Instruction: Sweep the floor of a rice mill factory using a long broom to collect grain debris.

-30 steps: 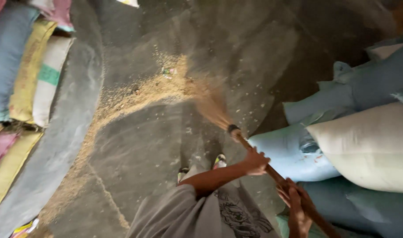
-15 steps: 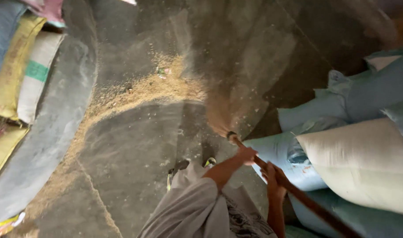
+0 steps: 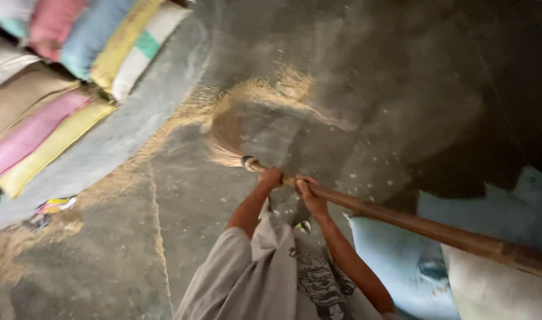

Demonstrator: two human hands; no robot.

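The left hand (image 3: 270, 178) and right hand (image 3: 309, 195) are both clenching the long brown wooden broom handle (image 3: 413, 224) close together near its straw head (image 3: 226, 142), giving leverage as bristles are pressing the tan grain line (image 3: 265, 89) across the grey concrete floor (image 3: 182, 201), beside stacked coloured sacks (image 3: 63, 71).

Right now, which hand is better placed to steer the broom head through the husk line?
Probably the left hand: it grips the broom handle nearest the bristles; the right hand sits just behind.
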